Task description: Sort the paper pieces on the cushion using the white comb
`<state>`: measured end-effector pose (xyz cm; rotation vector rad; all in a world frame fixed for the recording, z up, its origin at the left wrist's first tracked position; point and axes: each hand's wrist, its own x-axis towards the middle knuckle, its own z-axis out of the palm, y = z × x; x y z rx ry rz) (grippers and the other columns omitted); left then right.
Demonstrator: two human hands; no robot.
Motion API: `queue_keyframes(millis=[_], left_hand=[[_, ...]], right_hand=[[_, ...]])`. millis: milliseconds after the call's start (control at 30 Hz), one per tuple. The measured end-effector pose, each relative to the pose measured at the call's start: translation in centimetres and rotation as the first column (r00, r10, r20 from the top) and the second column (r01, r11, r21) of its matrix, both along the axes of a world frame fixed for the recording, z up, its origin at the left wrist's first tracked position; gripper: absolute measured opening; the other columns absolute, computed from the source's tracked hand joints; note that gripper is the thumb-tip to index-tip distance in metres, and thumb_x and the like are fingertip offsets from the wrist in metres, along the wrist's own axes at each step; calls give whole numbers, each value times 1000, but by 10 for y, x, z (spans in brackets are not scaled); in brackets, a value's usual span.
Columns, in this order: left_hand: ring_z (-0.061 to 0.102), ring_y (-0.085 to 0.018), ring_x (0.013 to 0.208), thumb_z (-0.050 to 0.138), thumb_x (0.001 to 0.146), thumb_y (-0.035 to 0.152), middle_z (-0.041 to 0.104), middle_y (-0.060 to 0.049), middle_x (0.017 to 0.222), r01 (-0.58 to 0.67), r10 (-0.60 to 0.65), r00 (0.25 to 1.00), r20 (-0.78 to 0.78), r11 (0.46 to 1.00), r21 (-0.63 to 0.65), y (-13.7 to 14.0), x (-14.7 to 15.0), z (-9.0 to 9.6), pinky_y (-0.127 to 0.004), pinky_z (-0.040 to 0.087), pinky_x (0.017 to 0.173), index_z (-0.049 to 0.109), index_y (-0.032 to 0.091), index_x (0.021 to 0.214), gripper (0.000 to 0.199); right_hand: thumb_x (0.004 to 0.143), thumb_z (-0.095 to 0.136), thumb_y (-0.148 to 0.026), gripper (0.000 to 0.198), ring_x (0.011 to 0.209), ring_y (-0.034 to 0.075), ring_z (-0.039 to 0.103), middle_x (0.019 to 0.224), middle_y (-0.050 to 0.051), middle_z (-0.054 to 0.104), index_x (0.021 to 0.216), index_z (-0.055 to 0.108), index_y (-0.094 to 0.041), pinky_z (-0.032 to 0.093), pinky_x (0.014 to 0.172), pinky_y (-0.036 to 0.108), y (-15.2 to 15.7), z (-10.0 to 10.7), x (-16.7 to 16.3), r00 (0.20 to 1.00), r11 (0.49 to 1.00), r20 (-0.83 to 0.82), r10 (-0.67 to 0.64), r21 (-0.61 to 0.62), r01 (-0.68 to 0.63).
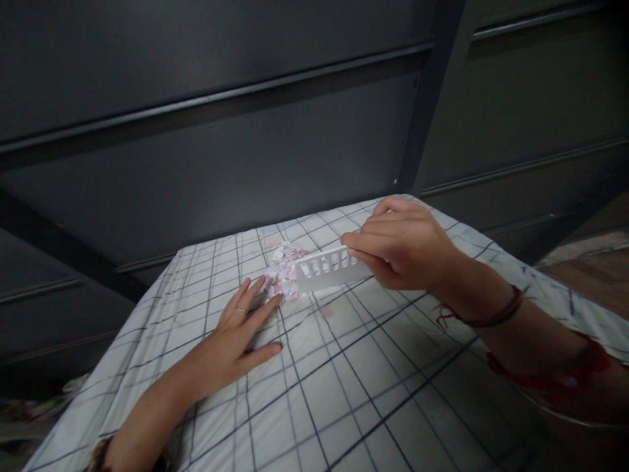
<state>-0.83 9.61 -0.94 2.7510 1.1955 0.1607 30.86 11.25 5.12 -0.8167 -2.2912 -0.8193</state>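
Observation:
On the checked cloth sits a small heap of torn paper scraps (282, 265), white and pink. My left hand (240, 341) lies palm down with its fingers spread, the fingertips touching the near left edge of the heap. My right hand (400, 246) pinches the right end of a white slotted plastic piece (322, 278), which stands on its long edge right beside the scraps. A row of openings runs along its upper part. The fingers hide its right end, so I cannot tell whether it is a flat strip or the side of a basket.
A white cloth with dark check lines (314, 393) covers the table. Behind its far edge rise dark grey panels (246, 157) with metal strips. Wooden floor (594, 272) shows at the right, and blurred clutter (34, 410) lies low at the left.

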Motion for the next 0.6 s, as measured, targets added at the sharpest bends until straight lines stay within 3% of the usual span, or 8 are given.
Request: queue_keyframes(millis=[300,467,600], left_hand=[[-5,-40,140,40,97,51,-10,0,157,1,-1,1000,-5,1000,-15,-1,1,2,-58,17,108,15,34,150,60],[-5,-39,140,38,98,51,-9,0,157,4,-4,1000,-1,1000,-14,-1,2,2,-57,16,109,15,34,150,60],[-6,-39,140,37,98,52,-11,-1,157,5,-5,1000,-9,1000,-11,0,2,1,-57,15,109,15,33,150,60]], right_hand=[[84,40,-16,26,54,13,42,54,-1,54,68,61,-20,34,65,30,-1,1,-2,1000,1000,-12,2,-7,-2],[84,43,-16,23,53,12,40,54,-2,53,68,60,-19,34,62,28,0,1,-1,992,992,-53,119,42,-116],[83,44,-14,23,52,12,40,53,-3,52,68,60,-18,34,63,28,0,0,-1,993,993,-47,107,46,-105]])
